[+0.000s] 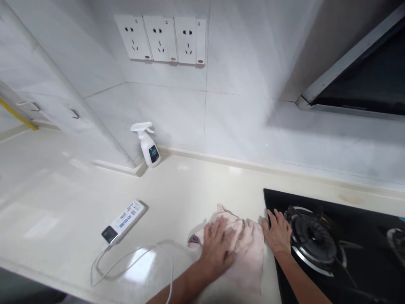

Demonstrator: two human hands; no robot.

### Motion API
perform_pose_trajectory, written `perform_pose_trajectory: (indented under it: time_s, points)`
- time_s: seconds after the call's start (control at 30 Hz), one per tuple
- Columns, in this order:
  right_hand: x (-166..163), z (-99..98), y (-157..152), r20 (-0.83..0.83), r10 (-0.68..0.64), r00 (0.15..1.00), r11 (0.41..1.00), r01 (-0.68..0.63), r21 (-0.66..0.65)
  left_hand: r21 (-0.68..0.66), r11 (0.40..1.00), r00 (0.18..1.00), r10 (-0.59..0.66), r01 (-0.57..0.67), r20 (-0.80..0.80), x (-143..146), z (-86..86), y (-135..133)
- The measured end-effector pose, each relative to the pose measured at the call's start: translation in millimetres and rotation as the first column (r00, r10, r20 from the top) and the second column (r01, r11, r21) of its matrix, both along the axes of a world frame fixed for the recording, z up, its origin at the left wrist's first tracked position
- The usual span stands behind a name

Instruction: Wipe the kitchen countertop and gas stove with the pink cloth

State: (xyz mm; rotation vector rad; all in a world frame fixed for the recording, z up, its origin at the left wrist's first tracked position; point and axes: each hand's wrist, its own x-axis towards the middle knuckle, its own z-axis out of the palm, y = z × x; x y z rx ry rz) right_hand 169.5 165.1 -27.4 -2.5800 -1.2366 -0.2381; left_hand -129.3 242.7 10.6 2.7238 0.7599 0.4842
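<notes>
A pale pink cloth [249,253] lies flat on the cream countertop [63,190], beside the black gas hob [363,270]. My left hand [218,247] presses palm-down on the cloth with fingers spread. My right hand [278,232] rests at the cloth's right edge, its fingers on the hob's left rim, close to the burner [311,240]. Neither hand grips anything.
A white spray bottle [148,145] stands in the wall corner. A white power bank [123,221] with a looping white cable [133,257] lies left of the cloth. Three wall sockets [161,39] sit above; a range hood [363,71] hangs at upper right.
</notes>
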Motion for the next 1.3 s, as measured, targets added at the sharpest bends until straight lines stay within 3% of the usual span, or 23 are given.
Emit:
perform_pose_trajectory:
  time_s: [0.13,0.2,0.37,0.5,0.6,0.7,0.8,0.87,0.97,1.13,1.3]
  points:
    - [-2.1,2.8,0.6,-0.001,-0.002,1.0,1.0,0.002,-0.001,0.084,0.954,0.956,0.291,-0.288,-0.025,-52.5,-2.8,25.9]
    - [-3.2,4.0,1.0,0.005,0.008,1.0,1.0,-0.008,0.006,0.111,0.929,0.932,0.359,-0.353,-0.044,-78.1,-11.6,41.9]
    - [2.1,6.0,-1.8,-0.02,0.04,0.999,0.996,-0.039,0.077,0.178,0.954,0.966,0.254,-0.243,-0.042,-115.7,-34.5,68.8]
    - [-4.6,16.6,-2.9,-0.047,0.083,0.995,0.974,-0.071,0.216,0.207,0.957,0.974,0.219,-0.205,-0.05,-121.5,-31.3,72.5]
    - [-48.0,32.2,3.0,-0.085,0.155,0.984,0.949,-0.125,0.291,0.208,0.946,0.963,0.264,-0.248,-0.052,-121.4,-21.8,72.5]
    - [-116.0,46.9,12.5,-0.213,0.392,0.895,0.914,-0.352,0.204,0.22,0.946,0.966,0.254,-0.238,-0.047,-121.0,-13.4,73.0]
    - [-164.2,53.6,25.2,-0.326,0.592,0.737,0.791,-0.608,0.064,0.225,0.943,0.965,0.259,-0.246,-0.031,-119.7,-7.1,72.8]
    - [-169.3,54.2,38.6,-0.376,0.643,0.667,0.726,-0.687,0.023,0.224,0.938,0.961,0.275,-0.264,-0.017,-119.0,-3.3,72.4]
    - [-138.5,53.4,67.6,-0.366,0.646,0.67,0.722,-0.691,0.011,0.26,0.935,0.968,0.252,-0.242,-0.005,-119.4,1.6,73.4]
    - [-36.5,57.8,112.6,-0.158,0.45,0.879,0.891,-0.453,0.018,0.368,0.905,0.974,0.226,-0.211,0.003,-122.2,1.9,78.8]
    - [52.6,74.0,135.9,-0.094,0.242,0.966,0.97,-0.239,0.039,0.388,0.899,0.975,0.222,-0.201,-0.011,-123.7,-1.4,81.6]
